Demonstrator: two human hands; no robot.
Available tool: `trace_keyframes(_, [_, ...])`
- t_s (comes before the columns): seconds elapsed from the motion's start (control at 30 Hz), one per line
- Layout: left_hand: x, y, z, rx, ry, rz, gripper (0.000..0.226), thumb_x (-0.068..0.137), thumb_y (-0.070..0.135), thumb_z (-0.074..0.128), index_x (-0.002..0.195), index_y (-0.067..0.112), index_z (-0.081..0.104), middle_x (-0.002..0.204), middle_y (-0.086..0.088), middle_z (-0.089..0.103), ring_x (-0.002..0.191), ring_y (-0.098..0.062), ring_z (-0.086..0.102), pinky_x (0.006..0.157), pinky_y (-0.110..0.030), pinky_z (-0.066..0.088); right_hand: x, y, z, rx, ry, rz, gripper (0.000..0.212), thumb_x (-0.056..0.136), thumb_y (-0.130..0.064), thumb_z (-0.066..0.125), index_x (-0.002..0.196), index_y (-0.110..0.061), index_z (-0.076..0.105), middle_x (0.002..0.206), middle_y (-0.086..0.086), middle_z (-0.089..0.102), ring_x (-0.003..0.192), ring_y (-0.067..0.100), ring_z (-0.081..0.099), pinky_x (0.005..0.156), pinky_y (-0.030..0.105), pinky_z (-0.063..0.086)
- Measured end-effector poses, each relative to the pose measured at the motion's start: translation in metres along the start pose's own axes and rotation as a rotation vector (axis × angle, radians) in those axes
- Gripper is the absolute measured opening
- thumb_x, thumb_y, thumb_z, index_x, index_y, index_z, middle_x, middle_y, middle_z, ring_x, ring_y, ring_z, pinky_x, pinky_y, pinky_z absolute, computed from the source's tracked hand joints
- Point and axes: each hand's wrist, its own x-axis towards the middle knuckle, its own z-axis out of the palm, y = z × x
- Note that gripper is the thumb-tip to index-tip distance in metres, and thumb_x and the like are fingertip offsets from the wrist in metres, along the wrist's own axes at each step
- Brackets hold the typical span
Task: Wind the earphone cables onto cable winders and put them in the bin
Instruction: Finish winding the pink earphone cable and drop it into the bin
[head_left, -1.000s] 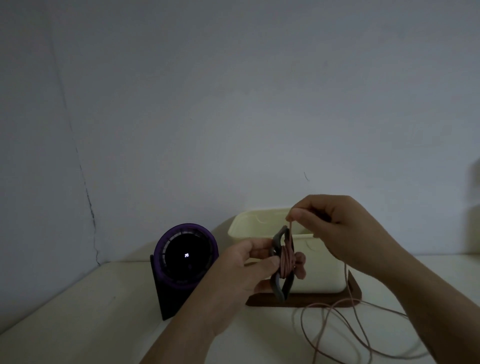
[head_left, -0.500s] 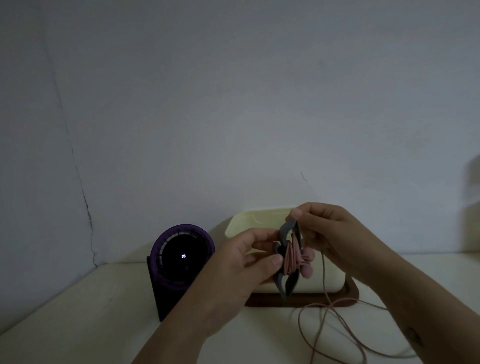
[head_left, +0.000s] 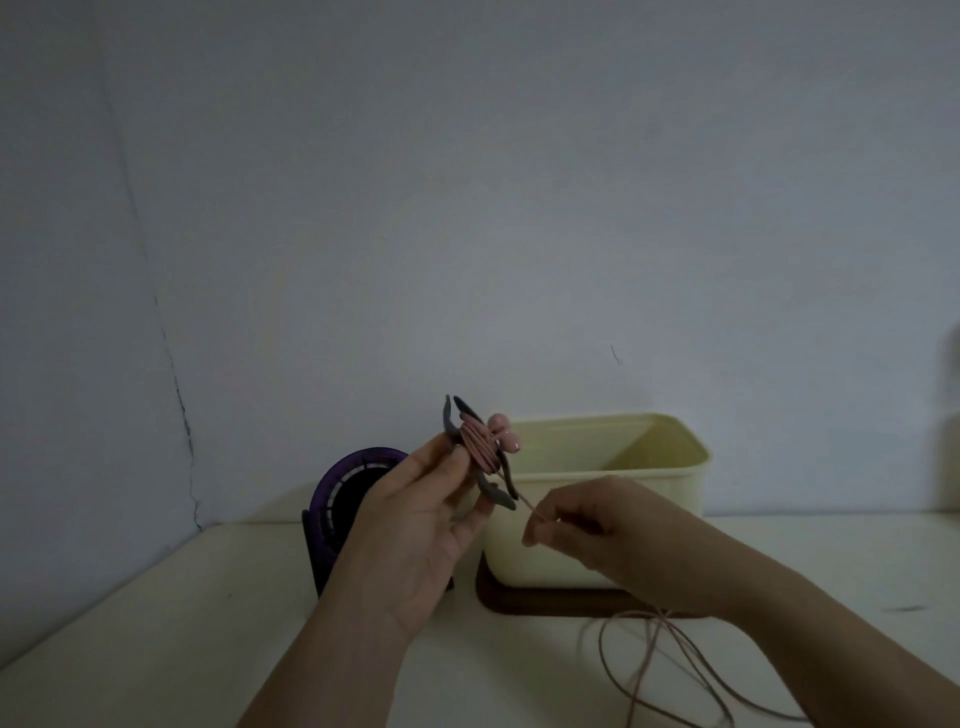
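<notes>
left fingers (head_left: 458, 461) pinch winder (head_left: 485, 453); right fingers (head_left: 535, 534) pinch cable (head_left: 527, 502) just below

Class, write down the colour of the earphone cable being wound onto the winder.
Pink. The cable on the grey winder shows best in the head view.

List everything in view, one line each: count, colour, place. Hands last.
cable winder: 1, grey, held up at centre
earphone cable: 1, pink, partly wound on the cable winder, rest looped lower right
earbuds: 2, pink, against the wound turns
bin: 1, cream, right of centre
tray: 1, dark brown, under the bin
round device: 1, purple, left of the bin
table: 1, pale, under it all
wall: 1, grey, behind, cracked at left
left hand: grips the cable winder
right hand: fingers pinch the earphone cable below it
</notes>
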Motion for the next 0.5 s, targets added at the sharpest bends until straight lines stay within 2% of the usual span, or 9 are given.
trace_keyframes(0.1, [0.000, -0.001, 0.001, -0.045, 0.035, -0.043, 0.038, 0.083, 0.012, 0.053, 0.118, 0.002, 0.065, 0.113, -0.011, 0.071, 0.093, -0.014, 0.067, 0.097, -0.037, 0.045, -0.002, -0.011, 0.001, -0.164, -0.029, -0.050, 0.022, 0.097, -0.028, 0.048, 0.100, -0.021, 0.069, 0.053, -0.036, 0.048, 0.055, -0.006, 0.048, 0.057, 0.011, 0.036])
trace_keyframes(0.17, [-0.001, -0.001, 0.003, -0.074, 0.046, -0.068, 0.029, 0.091, 0.008, 0.049, 0.110, 0.004, 0.070, 0.106, -0.009, 0.073, 0.089, -0.012, 0.069, 0.096, -0.035, 0.045, -0.003, -0.015, 0.001, -0.224, -0.041, -0.052, 0.024, 0.098, -0.029, 0.046, 0.104, -0.021, 0.069, 0.055, -0.040, 0.047, 0.058, -0.010, 0.049, 0.058, 0.011, 0.036])
trace_keyframes(0.2, [-0.001, -0.001, 0.004, -0.083, 0.049, -0.080, 0.028, 0.093, 0.006, 0.047, 0.102, 0.005, 0.073, 0.102, -0.008, 0.074, 0.084, -0.011, 0.070, 0.095, -0.034, 0.045, -0.004, -0.018, -0.001, -0.242, -0.050, -0.047, 0.025, 0.098, -0.030, 0.046, 0.105, -0.022, 0.068, 0.055, -0.040, 0.047, 0.058, -0.011, 0.049, 0.059, 0.011, 0.036])
trace_keyframes(0.27, [-0.003, -0.001, 0.006, -0.071, 0.057, -0.094, 0.031, 0.094, 0.005, 0.046, 0.090, 0.008, 0.077, 0.097, -0.008, 0.075, 0.079, -0.010, 0.070, 0.092, -0.034, 0.046, -0.007, -0.021, -0.007, -0.269, -0.056, -0.044, 0.026, 0.099, -0.031, 0.044, 0.107, -0.024, 0.068, 0.053, -0.027, 0.051, 0.057, -0.008, 0.049, 0.060, 0.011, 0.038])
trace_keyframes(0.33, [-0.004, -0.003, 0.007, 0.011, 0.057, -0.081, 0.030, 0.095, 0.005, 0.045, 0.099, 0.007, 0.075, 0.101, -0.008, 0.074, 0.087, -0.012, 0.070, 0.088, -0.032, 0.048, -0.010, -0.023, -0.013, -0.293, -0.039, -0.041, 0.027, 0.099, -0.031, 0.044, 0.108, -0.024, 0.068, 0.054, -0.019, 0.046, 0.055, -0.005, 0.049, 0.060, 0.011, 0.039])
trace_keyframes(0.43, [-0.004, -0.008, 0.010, 0.200, 0.077, -0.007, 0.028, 0.098, 0.002, 0.043, 0.113, 0.007, 0.066, 0.104, -0.007, 0.074, 0.092, -0.013, 0.071, 0.074, -0.024, 0.056, -0.012, -0.025, -0.017, -0.291, -0.020, -0.024, 0.027, 0.098, -0.030, 0.046, 0.105, -0.021, 0.070, 0.052, -0.017, 0.050, 0.055, -0.010, 0.049, 0.058, 0.012, 0.039])
trace_keyframes(0.5, [-0.004, -0.011, 0.012, 0.275, 0.106, 0.034, 0.028, 0.098, -0.001, 0.043, 0.110, 0.009, 0.066, 0.100, -0.006, 0.075, 0.089, -0.013, 0.072, 0.069, -0.020, 0.055, -0.013, -0.027, -0.019, -0.280, -0.012, 0.000, 0.025, 0.097, -0.028, 0.047, 0.101, -0.021, 0.071, 0.053, -0.033, 0.051, 0.054, -0.010, 0.049, 0.056, 0.011, 0.038])
